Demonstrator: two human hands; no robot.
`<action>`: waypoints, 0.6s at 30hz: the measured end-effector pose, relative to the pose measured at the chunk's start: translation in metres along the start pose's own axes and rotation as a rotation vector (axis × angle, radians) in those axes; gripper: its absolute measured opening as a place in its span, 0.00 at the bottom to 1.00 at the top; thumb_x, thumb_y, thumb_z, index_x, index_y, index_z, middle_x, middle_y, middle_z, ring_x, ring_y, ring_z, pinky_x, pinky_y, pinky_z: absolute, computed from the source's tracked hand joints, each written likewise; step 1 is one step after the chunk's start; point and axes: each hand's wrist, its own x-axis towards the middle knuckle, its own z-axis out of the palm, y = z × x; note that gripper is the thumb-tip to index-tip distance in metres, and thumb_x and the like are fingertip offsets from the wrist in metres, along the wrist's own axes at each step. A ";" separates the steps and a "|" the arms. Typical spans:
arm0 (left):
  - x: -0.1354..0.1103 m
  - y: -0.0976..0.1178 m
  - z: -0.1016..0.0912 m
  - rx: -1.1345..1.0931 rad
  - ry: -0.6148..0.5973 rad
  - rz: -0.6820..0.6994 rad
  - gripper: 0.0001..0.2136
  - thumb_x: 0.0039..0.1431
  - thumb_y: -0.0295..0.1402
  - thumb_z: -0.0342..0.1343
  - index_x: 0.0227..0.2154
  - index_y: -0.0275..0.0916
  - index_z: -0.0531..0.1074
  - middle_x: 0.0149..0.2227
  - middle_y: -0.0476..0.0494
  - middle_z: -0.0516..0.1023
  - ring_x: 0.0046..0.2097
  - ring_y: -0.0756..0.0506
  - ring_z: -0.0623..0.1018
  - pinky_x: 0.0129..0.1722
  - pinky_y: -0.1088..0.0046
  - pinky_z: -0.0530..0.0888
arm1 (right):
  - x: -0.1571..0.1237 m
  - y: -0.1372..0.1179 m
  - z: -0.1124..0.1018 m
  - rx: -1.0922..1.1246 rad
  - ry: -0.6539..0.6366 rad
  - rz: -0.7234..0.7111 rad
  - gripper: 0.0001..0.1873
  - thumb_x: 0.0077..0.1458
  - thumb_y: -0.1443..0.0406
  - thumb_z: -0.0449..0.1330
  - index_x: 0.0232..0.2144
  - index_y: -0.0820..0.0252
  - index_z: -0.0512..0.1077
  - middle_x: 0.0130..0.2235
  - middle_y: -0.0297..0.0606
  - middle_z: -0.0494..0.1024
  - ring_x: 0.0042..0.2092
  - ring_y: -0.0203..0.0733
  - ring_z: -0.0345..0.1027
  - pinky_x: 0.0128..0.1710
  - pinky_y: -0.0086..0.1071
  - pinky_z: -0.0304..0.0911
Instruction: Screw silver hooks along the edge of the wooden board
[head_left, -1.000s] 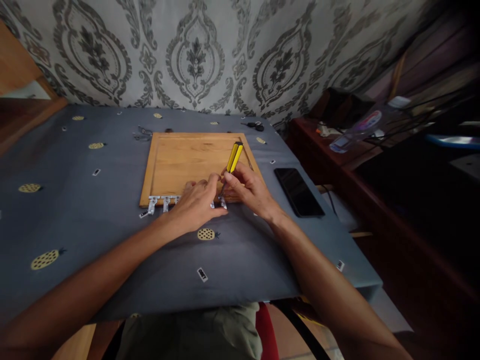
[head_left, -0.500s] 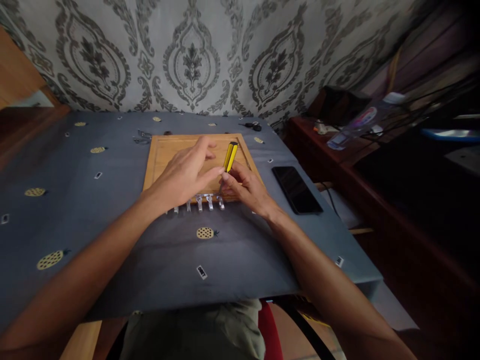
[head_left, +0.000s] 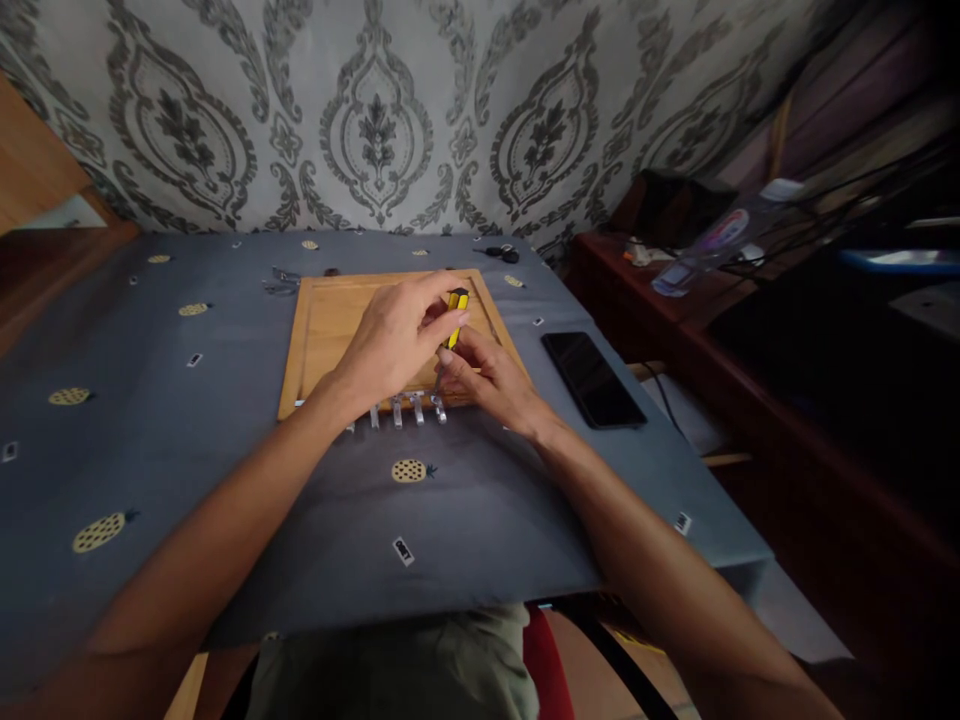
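Observation:
A yellow-and-black screwdriver stands nearly upright, tilted a little, over the front edge of a wooden board. My left hand is closed on its handle, thumb and fingers around the upper part. My right hand pinches lower down, where the handle meets the shaft. The shaft's tip comes down at the rightmost of several silver metal clips that sit in a row along the board's near edge. My left wrist and forearm cover the left end of that row.
On the patterned grey-blue tablecloth, a black phone lies right of the board. Small metal pieces lie at its back left, and a black-handled item behind it. A plastic bottle stands on the side table at right.
My left hand has moved right and closed its fingers on the screwdriver handle, which it only neared before. The right hand keeps its hold in nearly the same spot.

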 end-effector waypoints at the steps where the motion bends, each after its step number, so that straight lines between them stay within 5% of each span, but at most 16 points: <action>1: 0.000 0.001 0.000 0.000 0.001 0.001 0.06 0.62 0.27 0.56 0.40 0.39 0.77 0.35 0.45 0.81 0.38 0.47 0.80 0.40 0.70 0.75 | 0.000 0.000 0.000 0.011 0.006 0.010 0.22 0.64 0.44 0.52 0.40 0.55 0.69 0.32 0.34 0.73 0.32 0.39 0.68 0.33 0.36 0.70; 11: -0.001 0.003 -0.003 0.023 0.001 -0.021 0.04 0.62 0.27 0.56 0.37 0.39 0.75 0.30 0.48 0.79 0.33 0.48 0.77 0.34 0.72 0.72 | -0.005 -0.008 -0.012 0.033 0.022 0.040 0.17 0.61 0.51 0.57 0.41 0.58 0.71 0.38 0.39 0.77 0.38 0.42 0.72 0.34 0.37 0.69; 14: -0.001 0.001 -0.003 0.019 0.000 -0.028 0.04 0.62 0.28 0.56 0.39 0.38 0.75 0.32 0.46 0.80 0.34 0.48 0.78 0.36 0.71 0.73 | -0.017 -0.007 -0.017 -0.131 0.084 0.000 0.13 0.62 0.59 0.56 0.44 0.59 0.74 0.44 0.43 0.78 0.43 0.45 0.74 0.42 0.42 0.71; 18: -0.002 0.002 -0.004 0.020 -0.004 -0.029 0.07 0.62 0.29 0.56 0.41 0.38 0.75 0.33 0.46 0.81 0.36 0.47 0.79 0.38 0.70 0.75 | -0.032 -0.002 -0.019 -0.326 -0.036 -0.075 0.18 0.62 0.57 0.59 0.49 0.59 0.75 0.50 0.47 0.76 0.53 0.52 0.71 0.53 0.52 0.68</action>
